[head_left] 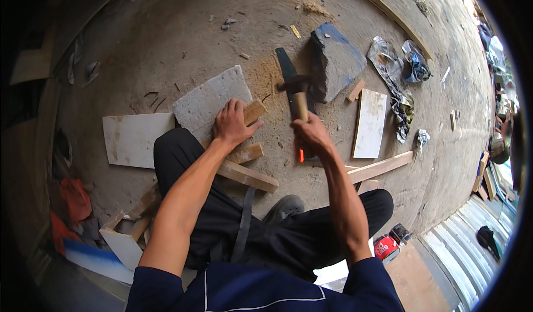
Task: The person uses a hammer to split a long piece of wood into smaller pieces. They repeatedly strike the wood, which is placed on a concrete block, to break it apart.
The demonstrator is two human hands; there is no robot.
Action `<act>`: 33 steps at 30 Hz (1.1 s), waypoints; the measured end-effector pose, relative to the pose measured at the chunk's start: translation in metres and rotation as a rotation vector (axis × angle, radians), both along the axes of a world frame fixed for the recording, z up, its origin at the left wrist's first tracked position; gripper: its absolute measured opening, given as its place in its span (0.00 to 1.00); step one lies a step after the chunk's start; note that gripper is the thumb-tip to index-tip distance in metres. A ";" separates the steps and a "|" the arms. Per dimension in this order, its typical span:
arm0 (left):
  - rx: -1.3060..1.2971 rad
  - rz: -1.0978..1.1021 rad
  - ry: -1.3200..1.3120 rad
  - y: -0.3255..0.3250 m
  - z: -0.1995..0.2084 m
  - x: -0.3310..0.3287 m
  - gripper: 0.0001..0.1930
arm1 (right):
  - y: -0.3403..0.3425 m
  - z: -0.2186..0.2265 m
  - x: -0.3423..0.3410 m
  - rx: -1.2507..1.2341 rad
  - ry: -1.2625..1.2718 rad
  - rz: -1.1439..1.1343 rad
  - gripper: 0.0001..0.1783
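My right hand [312,131] is closed round the pale wooden handle of a hammer [301,106], its dark head raised and slightly blurred. Beneath the hammer, a handsaw [286,66] lies on the floor, with a dark blade and some orange near its handle end. To the left, my left hand [229,123] grips a short wood block [255,112], thumb toward its near side and fingers over it. That block rests at the edge of a rough grey-white slab [214,92]. Below it lie another wood piece [247,153] and a longer wood strip [252,177], close to my leg.
A bluish-grey stone block [340,62] stands beyond the saw, beside scattered sawdust [266,76]. White boards lie left [136,140] and right [370,123]. Crumpled plastic [388,62], a long wood strip [383,166] and a red can [386,247] are on the right.
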State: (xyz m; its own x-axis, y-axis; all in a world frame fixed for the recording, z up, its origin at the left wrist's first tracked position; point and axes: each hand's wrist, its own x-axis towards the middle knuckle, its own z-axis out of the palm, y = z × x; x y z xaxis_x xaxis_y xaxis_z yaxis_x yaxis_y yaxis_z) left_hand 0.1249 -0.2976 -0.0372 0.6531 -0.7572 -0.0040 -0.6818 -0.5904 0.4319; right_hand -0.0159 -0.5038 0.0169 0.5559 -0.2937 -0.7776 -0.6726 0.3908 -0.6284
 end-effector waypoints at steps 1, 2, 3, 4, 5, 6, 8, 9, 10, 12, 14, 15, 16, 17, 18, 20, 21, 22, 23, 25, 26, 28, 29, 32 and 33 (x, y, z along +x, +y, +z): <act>0.009 0.001 0.001 0.001 0.000 0.001 0.35 | -0.005 0.007 0.003 0.040 0.075 0.184 0.09; 0.018 0.003 0.006 0.002 0.000 0.001 0.35 | -0.016 0.020 0.005 0.049 0.095 0.148 0.09; 0.027 0.006 0.010 0.003 0.000 0.001 0.36 | -0.022 0.024 0.004 -0.089 0.055 0.153 0.09; 0.029 0.003 0.009 0.003 0.000 0.001 0.36 | -0.030 0.031 0.006 -0.101 0.062 0.071 0.08; 0.032 0.002 0.008 0.003 0.000 0.001 0.37 | -0.037 0.034 0.008 -0.113 0.070 -0.011 0.07; 0.035 0.001 0.006 0.003 -0.001 0.001 0.37 | -0.045 0.030 0.009 -0.106 0.014 -0.087 0.07; 0.038 0.003 0.022 0.003 0.002 0.002 0.38 | -0.047 0.032 0.017 -0.101 -0.105 -0.203 0.07; 0.039 0.004 0.030 0.002 0.003 0.002 0.38 | -0.044 0.029 0.020 -0.067 -0.146 -0.257 0.07; 0.032 -0.003 0.031 -0.002 0.004 0.001 0.38 | -0.036 0.019 0.016 -0.137 -0.111 -0.208 0.07; 0.033 -0.001 0.024 -0.001 0.003 0.001 0.39 | -0.022 0.015 0.012 -0.253 0.006 0.198 0.08; 0.063 -0.007 0.046 0.003 0.003 0.001 0.39 | -0.011 0.032 0.018 -0.045 0.140 0.435 0.08; 0.077 -0.011 0.058 0.005 0.003 0.001 0.40 | -0.009 0.029 0.018 -0.007 0.142 0.392 0.08; 0.071 -0.011 0.060 0.003 0.004 0.001 0.40 | -0.011 0.028 0.018 -0.044 0.128 0.300 0.08; 0.065 -0.011 0.063 0.003 0.005 0.000 0.40 | -0.014 0.027 0.017 -0.081 0.113 0.207 0.08; 0.059 -0.012 0.066 0.002 0.006 0.000 0.40 | -0.017 0.026 0.016 -0.117 0.098 0.114 0.08; 0.083 -0.007 0.071 0.003 0.004 0.001 0.41 | -0.029 0.035 0.020 -0.156 0.062 0.052 0.08; 0.095 -0.005 0.072 0.004 0.004 0.001 0.41 | -0.035 0.035 0.018 -0.161 0.035 0.022 0.08; 0.097 -0.006 0.069 0.003 0.004 0.001 0.41 | -0.037 0.035 0.016 -0.100 0.001 -0.051 0.08; 0.099 -0.008 0.065 0.003 0.004 0.000 0.41 | -0.030 0.033 0.016 -0.115 -0.014 -0.060 0.08; 0.099 -0.017 0.062 0.002 0.004 -0.001 0.41 | -0.009 0.029 0.014 -0.148 -0.044 -0.078 0.08; 0.097 -0.024 0.063 0.001 0.005 -0.001 0.41 | -0.006 0.027 0.013 -0.175 0.031 0.163 0.08; 0.103 -0.022 0.060 0.006 0.005 0.000 0.42 | -0.008 0.044 0.025 -0.080 0.068 0.210 0.08; 0.100 -0.019 0.061 0.005 0.004 0.001 0.42 | -0.011 0.053 0.029 -0.039 0.090 0.231 0.08; 0.089 -0.012 0.061 0.004 0.003 0.001 0.42 | -0.023 0.051 0.029 -0.168 0.000 0.031 0.07; 0.086 -0.008 0.060 0.004 0.003 0.000 0.42 | -0.026 0.052 0.028 -0.161 -0.021 -0.049 0.06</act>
